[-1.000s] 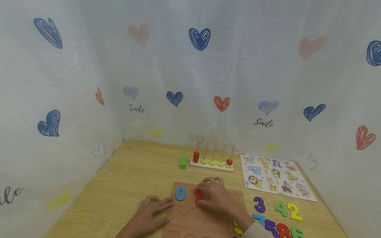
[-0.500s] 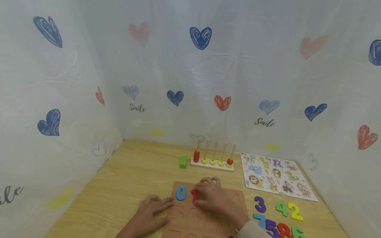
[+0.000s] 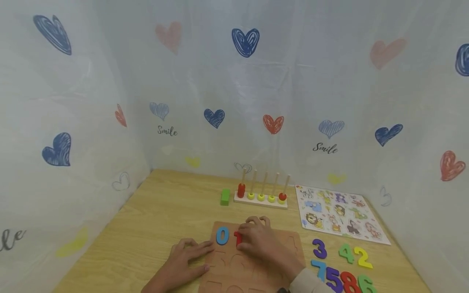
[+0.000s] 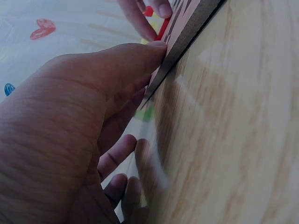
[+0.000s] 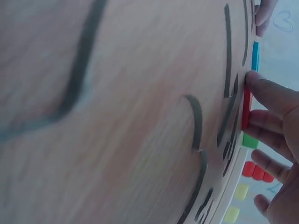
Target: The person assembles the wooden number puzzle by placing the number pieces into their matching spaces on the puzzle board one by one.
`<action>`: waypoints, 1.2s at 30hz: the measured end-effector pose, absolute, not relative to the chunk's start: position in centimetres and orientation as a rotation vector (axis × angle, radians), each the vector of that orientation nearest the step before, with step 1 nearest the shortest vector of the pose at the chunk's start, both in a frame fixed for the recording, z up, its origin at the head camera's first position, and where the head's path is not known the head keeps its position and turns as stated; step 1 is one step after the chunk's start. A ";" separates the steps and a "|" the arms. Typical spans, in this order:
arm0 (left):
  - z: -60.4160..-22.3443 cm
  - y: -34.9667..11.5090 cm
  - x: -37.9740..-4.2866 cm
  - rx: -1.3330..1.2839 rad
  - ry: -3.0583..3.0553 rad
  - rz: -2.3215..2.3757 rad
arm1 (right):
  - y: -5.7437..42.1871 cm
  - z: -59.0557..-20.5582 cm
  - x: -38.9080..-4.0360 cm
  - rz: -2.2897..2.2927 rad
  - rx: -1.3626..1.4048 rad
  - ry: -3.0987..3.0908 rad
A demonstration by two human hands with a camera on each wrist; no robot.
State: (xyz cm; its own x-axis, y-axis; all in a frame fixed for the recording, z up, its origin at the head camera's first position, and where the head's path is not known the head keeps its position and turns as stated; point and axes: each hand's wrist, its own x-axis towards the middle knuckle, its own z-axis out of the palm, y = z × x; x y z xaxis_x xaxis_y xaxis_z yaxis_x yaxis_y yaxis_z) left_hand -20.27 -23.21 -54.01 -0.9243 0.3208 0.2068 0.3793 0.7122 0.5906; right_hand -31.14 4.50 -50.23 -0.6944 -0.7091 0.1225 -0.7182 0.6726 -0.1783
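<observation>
Red 1 edge-on, wrist views only

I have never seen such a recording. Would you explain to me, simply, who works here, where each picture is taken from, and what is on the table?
There is no machine: a person works with two bare hands. The wide picture comes from a camera worn on the head, the two close, tilted ones from cameras on each wrist.

On the wooden table lies a brown number board. A blue 0 is on it. The right hand pinches a red 1 at the board; the left hand touches the board's left edge.

To the right are loose coloured numbers and, farther back, an animal picture board. Beyond the number board stand a bead rack and a green block.
</observation>
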 end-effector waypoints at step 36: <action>-54.5 -23.3 -20.8 -0.557 -2.860 -0.915 | 16.4 -48.8 -28.4 0.365 1.044 -2.777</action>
State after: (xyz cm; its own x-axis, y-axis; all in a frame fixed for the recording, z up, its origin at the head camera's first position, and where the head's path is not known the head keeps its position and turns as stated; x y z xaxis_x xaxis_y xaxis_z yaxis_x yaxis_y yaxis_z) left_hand -20.83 -23.27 -54.47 -0.9299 0.3145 0.1909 0.3669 0.7544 0.5444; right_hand -28.35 16.40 -48.83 -0.7459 -0.6266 0.2258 -0.6637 0.7278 -0.1728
